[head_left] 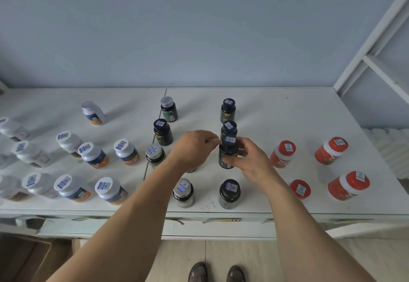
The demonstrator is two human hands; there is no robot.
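My right hand (250, 162) grips a dark black-capped bottle (228, 149) around its body, in the middle of the white table (287, 113). My left hand (194, 149) hovers just left of that bottle's cap, fingers curled, holding nothing I can see. Behind the held bottle stand two more black-capped bottles (229, 128) (228, 110) in a column. A wider black-capped jar (229, 193) stands in front, near the table edge.
White-capped bottles (126, 152) fill the table's left side, red jars (330, 150) the right. Silver-capped dark bottles (183, 192) and another black-capped bottle (162, 131) stand around my left arm. A white shelf frame (376, 49) rises at the right. Floor and my sandalled feet lie below.
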